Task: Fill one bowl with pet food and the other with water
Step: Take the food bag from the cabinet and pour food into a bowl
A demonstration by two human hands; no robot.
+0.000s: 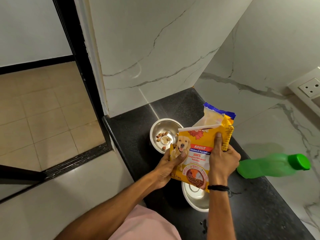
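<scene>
A yellow pet food bag (199,149) with a dog picture is held tilted over the black counter, its torn corner low at the left above the far steel bowl (164,129). Several kibble pieces lie in that bowl and a few are dropping from the bag's corner. My left hand (168,168) grips the bag's lower left edge. My right hand (223,158) grips its right side, fingers curled round it. A second steel bowl (194,200) sits nearer me, partly hidden under the bag. A green water bottle (270,165) with its cap on stands at the right.
The black counter (251,213) is narrow, with a drop to the tiled floor (52,118) on the left. Marble walls close it in behind and on the right. A wall socket (310,87) is at the far right. Small dark specks lie on the counter near me.
</scene>
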